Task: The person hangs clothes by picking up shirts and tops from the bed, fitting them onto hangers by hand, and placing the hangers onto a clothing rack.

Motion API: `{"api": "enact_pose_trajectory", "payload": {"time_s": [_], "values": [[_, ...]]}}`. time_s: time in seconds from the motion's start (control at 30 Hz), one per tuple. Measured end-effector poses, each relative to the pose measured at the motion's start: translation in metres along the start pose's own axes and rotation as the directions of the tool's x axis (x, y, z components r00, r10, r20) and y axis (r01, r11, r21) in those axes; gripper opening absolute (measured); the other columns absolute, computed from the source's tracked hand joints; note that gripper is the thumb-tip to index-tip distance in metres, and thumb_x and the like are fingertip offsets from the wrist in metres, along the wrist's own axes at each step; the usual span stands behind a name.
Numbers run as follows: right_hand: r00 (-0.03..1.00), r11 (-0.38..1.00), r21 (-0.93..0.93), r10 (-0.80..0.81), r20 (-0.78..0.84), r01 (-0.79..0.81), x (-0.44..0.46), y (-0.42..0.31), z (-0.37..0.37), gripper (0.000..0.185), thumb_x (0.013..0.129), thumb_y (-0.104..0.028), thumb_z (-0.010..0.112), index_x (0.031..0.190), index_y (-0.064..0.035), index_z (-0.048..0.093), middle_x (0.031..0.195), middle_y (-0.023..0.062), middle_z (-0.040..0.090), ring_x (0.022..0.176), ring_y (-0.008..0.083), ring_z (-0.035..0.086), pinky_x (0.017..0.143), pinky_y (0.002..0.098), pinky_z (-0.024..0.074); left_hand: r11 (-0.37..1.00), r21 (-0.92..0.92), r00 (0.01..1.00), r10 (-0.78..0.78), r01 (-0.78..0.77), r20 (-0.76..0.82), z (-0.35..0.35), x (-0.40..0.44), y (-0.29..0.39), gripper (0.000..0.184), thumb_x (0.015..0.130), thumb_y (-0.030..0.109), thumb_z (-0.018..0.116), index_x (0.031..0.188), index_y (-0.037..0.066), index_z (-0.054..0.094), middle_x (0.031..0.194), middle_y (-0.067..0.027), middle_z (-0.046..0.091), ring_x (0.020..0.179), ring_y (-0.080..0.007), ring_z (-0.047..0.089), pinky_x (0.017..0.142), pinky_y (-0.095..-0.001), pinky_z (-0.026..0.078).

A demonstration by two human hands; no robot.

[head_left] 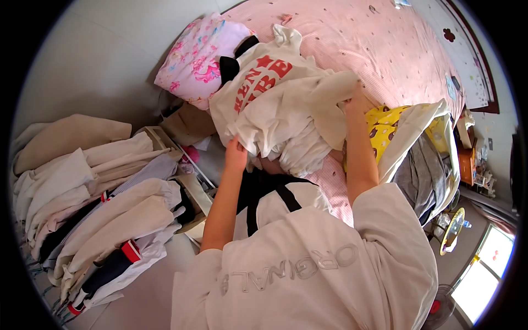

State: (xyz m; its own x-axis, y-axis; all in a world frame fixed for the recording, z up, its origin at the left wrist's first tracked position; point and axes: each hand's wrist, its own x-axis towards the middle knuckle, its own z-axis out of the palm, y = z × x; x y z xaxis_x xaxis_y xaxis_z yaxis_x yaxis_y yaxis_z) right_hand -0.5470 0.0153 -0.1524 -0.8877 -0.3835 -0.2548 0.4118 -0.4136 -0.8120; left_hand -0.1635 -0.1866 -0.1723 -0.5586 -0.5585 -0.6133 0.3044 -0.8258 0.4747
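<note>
A white shirt (247,82) with red lettering and a red star lies crumpled across the edge of the bed, spread between my hands. My left hand (235,151) is closed on its near left edge. On the other side, my right hand (355,99) is closed on a raised white fold, and its fingertips are partly hidden by the cloth. Black fabric pieces (229,69) show at the shirt's far left, next to a pink floral pillow (195,58). More bunched white cloth (300,151) lies below the shirt, near my lap.
The bed (379,49) has a pink patterned sheet. At left, several garments (121,220) hang in a row beside an open-fronted cabinet (192,192). Yellow patterned cloth (382,129) and a grey garment (421,170) lie at right. Farther right stand a small yellow-rimmed table (452,231) and a fan (439,308).
</note>
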Motion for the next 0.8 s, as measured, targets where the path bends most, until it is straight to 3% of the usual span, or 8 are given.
{"api": "enact_pose_trajectory", "payload": {"time_s": [0.07, 0.17, 0.3, 0.43, 0.6, 0.67, 0.73, 0.8], "values": [[0.962, 0.995, -0.048, 0.072, -0.265, -0.088, -0.027, 0.027, 0.024, 0.034, 0.079, -0.023, 0.059, 0.107, -0.0064, 0.050, 0.099, 0.0052, 0.056, 0.082, 0.0180, 0.055, 0.069, 0.0312, 0.0469, 0.973, 0.227, 0.994, -0.069, 0.048, 0.082, -0.017, 0.008, -0.027, 0.038, 0.080, 0.019, 0.059, 0.113, 0.005, 0.046, 0.118, -0.0100, 0.045, 0.109, -0.0223, 0.044, 0.091, -0.0365, 0.039], [0.826, 0.957, -0.151, 0.125, -0.549, -0.246, -0.026, 0.053, 0.015, 0.020, 0.080, -0.018, 0.057, 0.095, -0.0050, 0.055, 0.090, 0.0045, 0.057, 0.073, 0.0148, 0.056, 0.058, 0.0271, 0.0461, 0.822, 0.541, 0.976, -0.082, 0.179, -0.200, 0.002, -0.019, -0.040, 0.040, 0.080, 0.017, 0.059, 0.115, 0.002, 0.046, 0.115, -0.0102, 0.049, 0.106, -0.0217, 0.047, 0.088, -0.0344, 0.039], [0.805, 0.968, -0.249, -0.116, -0.582, -0.040, -0.021, 0.043, 0.001, 0.024, 0.081, -0.017, 0.051, 0.098, 0.0004, 0.052, 0.093, 0.0110, 0.056, 0.078, 0.0214, 0.056, 0.063, 0.0322, 0.0474, 0.895, 0.444, 0.942, 0.114, 0.041, -0.316, -0.030, -0.003, -0.059, 0.044, 0.083, 0.015, 0.052, 0.122, -0.002, 0.040, 0.116, -0.0113, 0.051, 0.101, -0.0215, 0.050, 0.087, -0.0318, 0.039], [0.491, 0.903, -0.384, -0.428, -0.759, 0.193, -0.048, -0.028, 0.046, 0.028, 0.080, -0.008, 0.040, 0.101, 0.0096, 0.049, 0.102, 0.0230, 0.054, 0.088, 0.0309, 0.056, 0.074, 0.0375, 0.0476, 0.986, 0.157, 0.975, -0.014, 0.050, -0.223, 0.000, -0.037, -0.031, 0.036, 0.085, 0.013, 0.049, 0.118, 0.000, 0.043, 0.110, -0.0105, 0.054, 0.097, -0.0220, 0.053, 0.083, -0.0320, 0.043], [0.317, 0.834, -0.524, -0.551, -0.772, 0.175, -0.027, -0.060, 0.023, 0.030, 0.080, -0.006, 0.042, 0.105, 0.0111, 0.044, 0.104, 0.0243, 0.053, 0.090, 0.0336, 0.055, 0.076, 0.0361, 0.0473, 0.201, 0.965, 0.940, -0.327, 0.167, -0.095, 0.031, -0.102, -0.007, 0.045, 0.077, 0.014, 0.055, 0.118, -0.001, 0.043, 0.107, -0.0143, 0.056, 0.093, -0.0251, 0.057, 0.077, -0.0322, 0.046], [0.332, 0.875, -0.463, -0.482, -0.811, 0.139, -0.049, -0.072, 0.045, 0.031, 0.079, -0.005, 0.043, 0.106, 0.0110, 0.044, 0.104, 0.0244, 0.053, 0.091, 0.0338, 0.054, 0.078, 0.0360, 0.0464, 0.030, 0.950, 0.886, -0.352, -0.312, 0.303, 0.002, -0.100, -0.039, 0.041, 0.071, 0.015, 0.057, 0.107, -0.004, 0.051, 0.099, -0.0199, 0.059, 0.086, -0.0275, 0.060, 0.070, -0.0342, 0.047], [0.347, 0.881, -0.465, -0.466, -0.814, 0.092, -0.051, -0.068, 0.038, 0.031, 0.078, -0.004, 0.044, 0.106, 0.0107, 0.045, 0.104, 0.0248, 0.052, 0.093, 0.0343, 0.054, 0.080, 0.0367, 0.0455, -0.284, 0.919, 0.878, -0.465, -0.273, 0.117, 0.034, -0.113, -0.045, 0.032, 0.068, 0.015, 0.055, 0.092, -0.006, 0.058, 0.088, -0.0247, 0.059, 0.077, -0.0317, 0.061, 0.065, -0.0380, 0.047], [0.365, 0.851, -0.524, -0.499, -0.786, 0.034, -0.034, -0.050, -0.005, 0.032, 0.077, -0.004, 0.044, 0.106, 0.0104, 0.045, 0.104, 0.0254, 0.052, 0.096, 0.0349, 0.053, 0.082, 0.0381, 0.0445, -0.333, 0.886, 0.842, -0.529, -0.324, 0.109, 0.052, -0.118, -0.045, 0.020, 0.062, 0.011, 0.054, 0.073, -0.004, 0.061, 0.074, -0.0243, 0.059, 0.069, -0.0343, 0.060, 0.060, -0.0400, 0.048]]}}
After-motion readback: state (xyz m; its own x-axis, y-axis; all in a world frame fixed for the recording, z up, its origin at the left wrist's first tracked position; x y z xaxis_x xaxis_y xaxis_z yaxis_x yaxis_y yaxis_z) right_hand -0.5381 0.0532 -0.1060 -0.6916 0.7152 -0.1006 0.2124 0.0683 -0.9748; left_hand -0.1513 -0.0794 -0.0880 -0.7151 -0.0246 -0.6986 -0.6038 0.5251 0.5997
